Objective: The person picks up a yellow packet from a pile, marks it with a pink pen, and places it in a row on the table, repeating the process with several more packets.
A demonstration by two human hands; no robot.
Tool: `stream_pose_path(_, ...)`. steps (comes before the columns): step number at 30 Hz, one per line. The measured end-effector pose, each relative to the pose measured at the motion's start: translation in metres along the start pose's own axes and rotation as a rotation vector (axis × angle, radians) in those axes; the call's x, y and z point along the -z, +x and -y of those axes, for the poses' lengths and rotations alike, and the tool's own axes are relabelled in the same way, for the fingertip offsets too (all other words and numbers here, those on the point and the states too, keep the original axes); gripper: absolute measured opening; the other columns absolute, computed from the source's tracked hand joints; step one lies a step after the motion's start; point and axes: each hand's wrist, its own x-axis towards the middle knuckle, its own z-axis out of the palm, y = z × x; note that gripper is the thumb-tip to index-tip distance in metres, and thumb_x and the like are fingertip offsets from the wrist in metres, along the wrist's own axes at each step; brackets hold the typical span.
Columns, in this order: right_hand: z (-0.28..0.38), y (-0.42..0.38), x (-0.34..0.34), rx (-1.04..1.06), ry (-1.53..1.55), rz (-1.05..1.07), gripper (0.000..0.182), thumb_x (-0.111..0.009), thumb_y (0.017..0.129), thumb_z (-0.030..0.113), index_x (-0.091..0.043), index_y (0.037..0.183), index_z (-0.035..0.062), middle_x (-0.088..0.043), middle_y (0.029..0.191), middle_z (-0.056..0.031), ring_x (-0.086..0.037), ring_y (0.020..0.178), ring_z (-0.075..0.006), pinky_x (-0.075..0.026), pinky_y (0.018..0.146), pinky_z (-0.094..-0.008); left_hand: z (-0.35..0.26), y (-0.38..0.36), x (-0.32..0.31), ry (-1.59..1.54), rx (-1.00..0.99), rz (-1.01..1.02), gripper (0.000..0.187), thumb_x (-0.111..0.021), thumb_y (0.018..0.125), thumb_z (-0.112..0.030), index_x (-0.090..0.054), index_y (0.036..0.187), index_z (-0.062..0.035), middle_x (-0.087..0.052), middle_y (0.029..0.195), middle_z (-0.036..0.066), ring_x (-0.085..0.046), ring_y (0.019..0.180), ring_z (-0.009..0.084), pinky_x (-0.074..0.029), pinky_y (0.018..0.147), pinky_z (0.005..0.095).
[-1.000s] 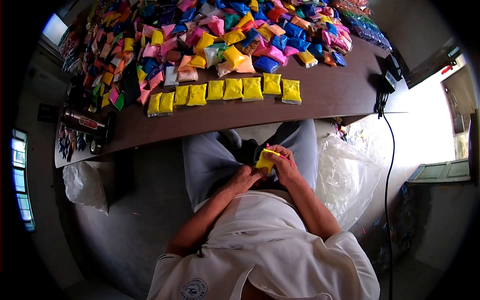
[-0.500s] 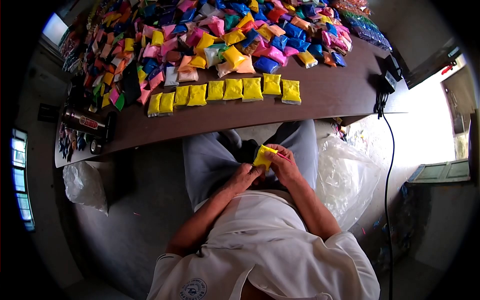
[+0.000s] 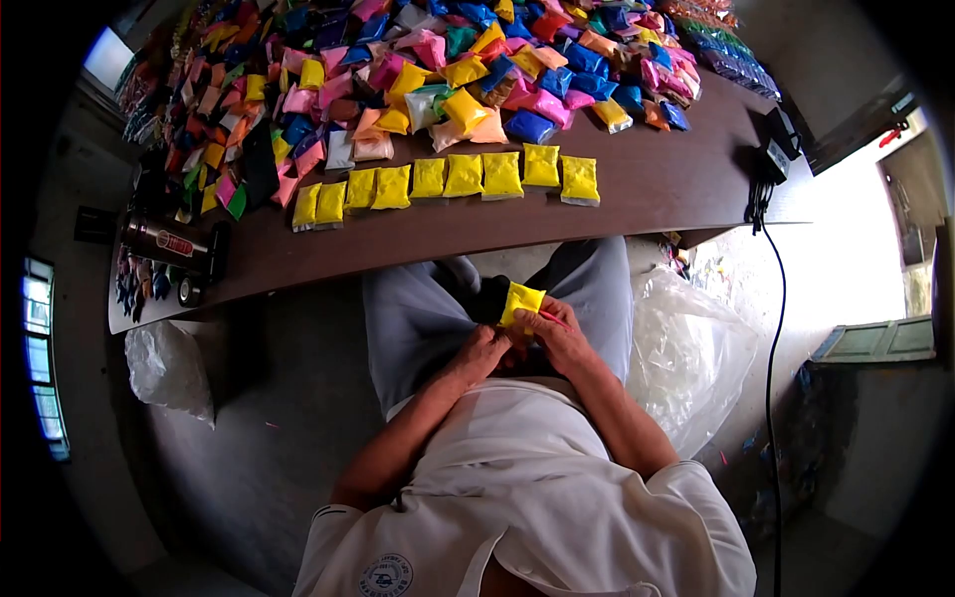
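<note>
A small yellow packet [image 3: 521, 299] is held over my lap, between both hands. My left hand [image 3: 483, 350] is closed at its lower left edge, with the fingertips partly hidden. My right hand [image 3: 564, 336] pinches the packet's right side and also keeps a thin pinkish-red stick-like tool [image 3: 553, 318], whose kind I cannot make out. On the table in front of me, several similar yellow packets [image 3: 464, 176] lie side by side in a row near the edge.
A big heap of colourful packets [image 3: 418, 70] covers the back of the brown table [image 3: 657, 199]. At left stands a dark flask [image 3: 164, 243]. A black adapter [image 3: 777, 157] with a hanging cable sits at right. Clear plastic bags [image 3: 686, 358] rest on the floor at both sides.
The yellow packet has turned more upright and shifted slightly up and left. My right hand has moved a little lower along it, and the red tool has come with it.
</note>
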Motion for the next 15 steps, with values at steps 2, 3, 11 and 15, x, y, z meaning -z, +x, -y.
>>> stream_pose_path(2, -0.0012, -0.0007, -0.0014, 0.023, -0.028, 0.011, 0.022, -0.062, 0.083, 0.021, -0.058, 0.086, -0.0003, -0.062, 0.07, -0.0058, -0.056, 0.052, -0.0109, -0.046, 0.046, -0.0227, 0.0075, 0.0018, -0.0015, -0.018, 0.009, -0.024, 0.045, -0.045, 0.088, -0.044, -0.061, 0.079, -0.003, -0.061, 0.067, 0.004, -0.054, 0.057, 0.0103, -0.044, 0.055, 0.0237)
stream_pose_path(3, -0.0013, -0.0009, -0.0016, 0.045, -0.056, 0.022, 0.022, -0.062, 0.083, 0.021, -0.057, 0.086, -0.0001, -0.061, 0.068, -0.0054, -0.056, 0.051, -0.011, -0.045, 0.046, -0.0226, 0.0082, 0.0021, -0.0024, -0.037, 0.017, -0.049, 0.041, -0.046, 0.089, -0.037, -0.063, 0.076, -0.0023, -0.062, 0.066, 0.004, -0.054, 0.056, 0.0105, -0.044, 0.053, 0.0241)
stream_pose_path(11, 0.0055, 0.0015, -0.0038, -0.056, 0.051, 0.008, 0.018, -0.058, 0.085, 0.018, -0.056, 0.089, 0.0004, -0.061, 0.073, -0.0064, -0.057, 0.055, -0.0125, -0.045, 0.048, -0.0237, 0.0021, 0.0002, -0.0008, -0.083, 0.011, -0.014, 0.042, -0.046, 0.089, -0.041, -0.062, 0.078, -0.0041, -0.061, 0.066, 0.003, -0.051, 0.055, 0.0089, -0.041, 0.052, 0.0221)
stream_pose_path(15, 0.0061, -0.0013, -0.005, -0.119, 0.231, -0.128, 0.019, -0.055, 0.087, 0.019, -0.055, 0.09, -0.0006, -0.061, 0.08, -0.0078, -0.058, 0.062, -0.0129, -0.046, 0.049, -0.024, 0.0015, -0.0013, 0.0001, -0.213, 0.038, -0.024, 0.043, -0.046, 0.088, -0.045, -0.061, 0.082, -0.0053, -0.06, 0.067, 0.001, -0.05, 0.055, 0.0071, -0.039, 0.051, 0.0201)
